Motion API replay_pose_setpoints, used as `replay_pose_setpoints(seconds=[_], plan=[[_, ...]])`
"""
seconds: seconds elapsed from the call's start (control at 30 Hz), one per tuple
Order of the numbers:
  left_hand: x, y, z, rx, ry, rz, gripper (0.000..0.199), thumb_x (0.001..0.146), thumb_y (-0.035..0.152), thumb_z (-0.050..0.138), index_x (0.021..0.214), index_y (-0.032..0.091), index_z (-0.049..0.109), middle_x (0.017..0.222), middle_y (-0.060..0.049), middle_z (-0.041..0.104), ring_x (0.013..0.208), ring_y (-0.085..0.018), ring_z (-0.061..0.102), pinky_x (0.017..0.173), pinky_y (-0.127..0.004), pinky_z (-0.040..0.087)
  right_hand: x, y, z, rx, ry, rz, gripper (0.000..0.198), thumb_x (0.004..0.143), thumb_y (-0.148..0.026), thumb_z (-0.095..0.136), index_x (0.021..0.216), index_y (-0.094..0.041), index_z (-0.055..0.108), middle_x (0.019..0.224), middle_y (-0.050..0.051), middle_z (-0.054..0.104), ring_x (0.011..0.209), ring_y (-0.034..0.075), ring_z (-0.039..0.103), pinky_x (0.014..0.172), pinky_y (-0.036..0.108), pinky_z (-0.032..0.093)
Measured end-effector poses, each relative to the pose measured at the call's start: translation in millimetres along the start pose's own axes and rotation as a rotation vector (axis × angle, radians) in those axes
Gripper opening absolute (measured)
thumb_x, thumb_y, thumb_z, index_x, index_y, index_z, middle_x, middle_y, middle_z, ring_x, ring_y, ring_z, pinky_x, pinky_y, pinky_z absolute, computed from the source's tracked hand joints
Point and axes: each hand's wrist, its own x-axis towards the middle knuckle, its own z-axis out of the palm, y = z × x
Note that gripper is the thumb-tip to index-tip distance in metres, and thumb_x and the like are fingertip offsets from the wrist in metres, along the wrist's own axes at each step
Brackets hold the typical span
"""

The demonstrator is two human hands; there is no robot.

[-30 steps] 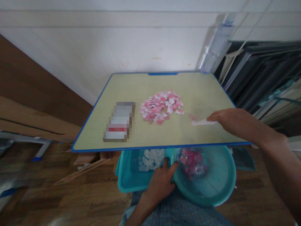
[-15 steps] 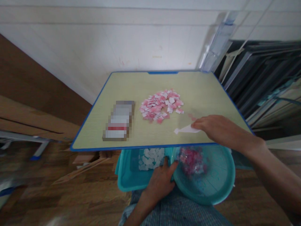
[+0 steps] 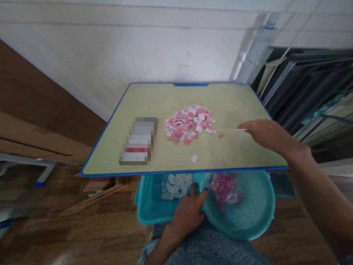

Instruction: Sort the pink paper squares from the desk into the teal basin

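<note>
My right hand point(image 3: 261, 134) is closed on a thin white pointed strip point(image 3: 234, 129), seen nearly edge-on above the right part of the board. A white square paper point(image 3: 194, 158) lies alone near the board's front edge. Left of the strip's tip is a loose pink piece point(image 3: 221, 135), beside a heap of small pink and white squares point(image 3: 187, 123). My left hand point(image 3: 190, 211) rests where the rims of a teal rectangular basket point(image 3: 143, 206) and a teal round basin point(image 3: 268, 206) meet, its visible fingers stretched apart.
The blue-edged board point(image 3: 234, 99) stands against a white wall. A pixelated box-like object point(image 3: 139, 141) lies at its left. White pieces point(image 3: 178, 186) are in the basket, pink ones in clear plastic point(image 3: 224, 187) in the basin. Dark panels point(image 3: 303, 81) lean at right.
My right hand has moved up and away from the front edge, turning the strip edge-on. The white square that was at its tip now lies on the board. My left hand stays put.
</note>
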Motion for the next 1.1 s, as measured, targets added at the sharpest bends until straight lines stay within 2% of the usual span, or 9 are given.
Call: replay_pose_setpoints(seconds=[0.23,0.4,0.53,0.63,0.8,0.93,1.1], plan=[[-0.2,0.0,-0.5,0.016,0.004,-0.001,0.066,0.075,0.020,0.051,0.138,0.028,0.031,0.144,-0.018,0.028,0.099,-0.031,0.059,0.085,-0.044,0.044,-12.3,-17.0,6.8,0.099,-0.021,-0.151,0.036,0.089,-0.015,0.036,0.110,-0.021,0.065,0.109,0.006,0.068,0.100,0.022,0.062,0.085,0.037,0.047],[-0.3,0.1,1.1,0.019,0.021,-0.008,0.066,0.076,0.020,0.052,0.138,0.029,0.032,0.144,-0.017,0.029,0.097,-0.030,0.060,0.084,-0.044,0.044,-30.0,-22.0,2.3,0.285,-0.038,-0.262,0.035,0.093,-0.020,0.034,0.116,-0.019,0.060,0.113,0.007,0.066,0.108,0.022,0.058,0.093,0.042,0.044],[-0.4,-0.4,2.1,0.005,0.031,-0.001,0.065,0.077,0.019,0.053,0.138,0.029,0.033,0.144,-0.016,0.030,0.097,-0.029,0.059,0.085,-0.043,0.044,-43.0,-22.8,-5.5,0.421,-0.038,-0.315,0.034,0.094,-0.020,0.032,0.114,-0.020,0.060,0.113,0.006,0.065,0.107,0.019,0.058,0.095,0.040,0.043],[-0.3,-0.8,2.2,0.012,0.035,0.007,0.065,0.077,0.019,0.053,0.138,0.027,0.033,0.144,-0.018,0.030,0.097,-0.029,0.059,0.085,-0.043,0.044,-42.4,-23.5,-11.2,0.424,-0.074,-0.343,0.034,0.094,-0.018,0.033,0.113,-0.020,0.061,0.111,0.006,0.066,0.106,0.019,0.058,0.095,0.040,0.043],[0.2,-1.0,2.2,0.039,0.032,0.008,0.066,0.075,0.019,0.054,0.138,0.027,0.033,0.143,-0.019,0.031,0.097,-0.030,0.060,0.084,-0.042,0.045,-28.4,-30.4,-8.8,0.454,-0.070,-0.401,0.033,0.095,-0.022,0.034,0.116,-0.022,0.059,0.119,0.006,0.063,0.112,0.020,0.055,0.098,0.041,0.041],[0.0,-0.9,2.8,0.038,0.034,0.006,0.066,0.076,0.021,0.053,0.138,0.028,0.032,0.143,-0.019,0.031,0.097,-0.031,0.060,0.083,-0.043,0.045,-30.7,-37.1,-5.1,0.440,-0.100,-0.403,0.032,0.094,-0.024,0.035,0.114,-0.020,0.060,0.117,0.006,0.063,0.111,0.019,0.055,0.097,0.041,0.040],[-0.2,-1.0,2.1,0.036,0.023,0.003,0.066,0.076,0.020,0.052,0.138,0.028,0.031,0.144,-0.018,0.030,0.099,-0.030,0.059,0.085,-0.044,0.044,-53.1,-41.5,-13.7,0.429,-0.144,-0.325,0.031,0.095,-0.025,0.034,0.112,-0.023,0.060,0.114,0.004,0.063,0.109,0.018,0.055,0.096,0.039,0.040]])
